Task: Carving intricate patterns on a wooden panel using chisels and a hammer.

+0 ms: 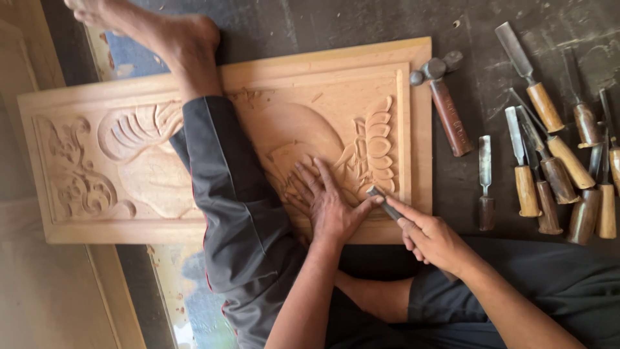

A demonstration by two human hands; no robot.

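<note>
floor (361,22): dark | carved panel (226,139) | mallet (445,106) | chisels (549,174), perhaps ten

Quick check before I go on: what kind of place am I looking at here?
Most likely a woodcarver's floor workshop. A pale carved wooden relief panel lies on the dark floor, wooden-handled steel chisels are laid out beside it, and the right hand works a chisel.

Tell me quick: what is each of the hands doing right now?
Left hand: open, fingers spread flat on the carved wooden panel.
Right hand: closed around a chisel, its tip on the panel.
</note>
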